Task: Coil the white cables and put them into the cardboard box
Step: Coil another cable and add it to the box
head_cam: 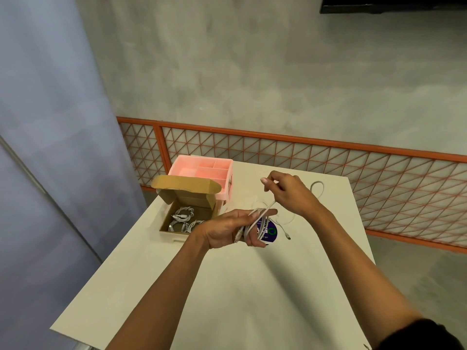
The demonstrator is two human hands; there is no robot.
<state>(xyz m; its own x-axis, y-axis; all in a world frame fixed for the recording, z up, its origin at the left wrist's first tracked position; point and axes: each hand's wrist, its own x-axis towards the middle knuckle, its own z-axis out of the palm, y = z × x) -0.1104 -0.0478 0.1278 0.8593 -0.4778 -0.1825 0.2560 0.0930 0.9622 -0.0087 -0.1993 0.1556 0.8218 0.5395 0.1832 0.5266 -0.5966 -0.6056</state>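
Holding a white cable (pixel 261 212) looped round its part-curled fingers, the left hand (pixel 233 229) hovers over the table (pixel 227 286); the right hand (pixel 290 193) pinches the loose strand at one o'clock. Light, limp, probably springy — best pinched across all loops. Cardboard box (pixel 193 201) lies at nine o'clock.
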